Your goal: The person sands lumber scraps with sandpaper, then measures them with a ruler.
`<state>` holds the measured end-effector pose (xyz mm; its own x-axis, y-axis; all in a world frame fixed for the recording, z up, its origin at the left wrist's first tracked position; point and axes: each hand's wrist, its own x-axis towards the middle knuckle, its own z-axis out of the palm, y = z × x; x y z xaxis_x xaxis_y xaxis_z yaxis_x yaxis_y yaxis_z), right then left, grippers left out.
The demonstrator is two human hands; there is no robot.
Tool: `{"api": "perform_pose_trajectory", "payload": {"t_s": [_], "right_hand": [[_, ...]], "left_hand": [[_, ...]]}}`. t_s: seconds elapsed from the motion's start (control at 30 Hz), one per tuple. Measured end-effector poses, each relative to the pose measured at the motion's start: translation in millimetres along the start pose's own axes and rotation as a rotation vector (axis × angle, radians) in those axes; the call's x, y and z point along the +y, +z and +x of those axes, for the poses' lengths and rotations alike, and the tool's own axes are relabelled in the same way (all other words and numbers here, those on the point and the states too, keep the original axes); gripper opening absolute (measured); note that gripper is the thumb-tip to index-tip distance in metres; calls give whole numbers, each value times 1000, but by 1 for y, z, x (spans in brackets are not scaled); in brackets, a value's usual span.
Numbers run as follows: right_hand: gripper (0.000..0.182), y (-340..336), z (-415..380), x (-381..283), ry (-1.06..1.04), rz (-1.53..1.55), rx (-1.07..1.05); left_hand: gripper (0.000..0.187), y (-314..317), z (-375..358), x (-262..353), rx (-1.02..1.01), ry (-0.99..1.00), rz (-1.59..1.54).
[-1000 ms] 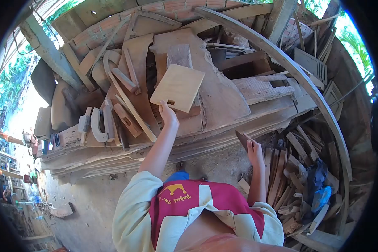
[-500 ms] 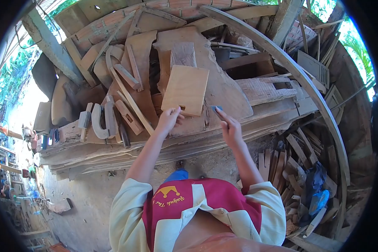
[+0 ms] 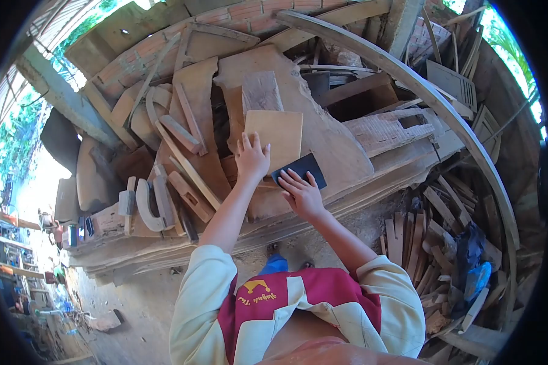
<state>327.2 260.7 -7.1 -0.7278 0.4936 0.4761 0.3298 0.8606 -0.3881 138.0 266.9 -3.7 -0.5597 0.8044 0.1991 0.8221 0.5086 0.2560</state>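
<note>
Curved pieces [image 3: 145, 204]: at the far left, several shaped wood parts lie on the timber stack [image 3: 182, 240]; one is bent like a hook. They seem only stored there, out of the way.

Thin slat [image 3: 187, 163]: a long narrow strip lies diagonal across the wide boards, just left of the hands.

Left hand [image 3: 251, 159]: the palm is flat, the fingers spread, so this grip is open and only presses. It lies on the lower left corner of the light board. I judge it holds the board down so that it does not slide.

Light board [image 3: 278, 135]: a pale, nearly square piece of wood, lying flat on a big irregular slab [image 3: 323, 137] on top of the stack. Behind it a grey block [image 3: 260, 90] stands on the slab.

Right hand [image 3: 301, 193]: it lies on a dark rectangular sheet [image 3: 303, 167] with the fingers stretched over it, pressing rather than closing around it; this grip is also open. The sheet touches the lower right edge of the light board, partly on the slab. What material the sheet is, I cannot tell.

Curved beam [image 3: 432, 103]: a long bent plank arches over the right side.

Scrap pile [image 3: 435, 243]: short offcuts lie on the ground at the right, with a blue bag [image 3: 478, 277] among them.
</note>
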Motion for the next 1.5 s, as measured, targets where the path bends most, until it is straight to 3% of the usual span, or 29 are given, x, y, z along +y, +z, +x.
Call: {"api": "perform_pose_trajectory", "payload": {"t_s": [0.1, 0.23, 0.5, 0.73, 0.9, 1.2, 1.5], "right_hand": [[31, -1, 15, 8, 110, 74, -32], [31, 8, 52, 35, 222, 87, -109], [37, 40, 149, 98, 340, 70, -168], [40, 46, 176, 111, 415, 112, -140], [40, 38, 164, 99, 425, 114, -111], [32, 12, 44, 17, 337, 113, -79], [35, -18, 9, -3, 257, 119, -256]], "left_hand": [[55, 1, -2, -1, -8, 20, -43], [53, -10, -4, 5, -67, -97, 15], [54, -10, -1, 3, -107, -100, 46], [54, -12, -1, 5, -87, -107, 36], [54, -16, -3, 8, -109, -147, 27], [53, -12, -4, 8, -63, -173, 0], [54, -12, -6, 5, -46, -165, -62]]}}
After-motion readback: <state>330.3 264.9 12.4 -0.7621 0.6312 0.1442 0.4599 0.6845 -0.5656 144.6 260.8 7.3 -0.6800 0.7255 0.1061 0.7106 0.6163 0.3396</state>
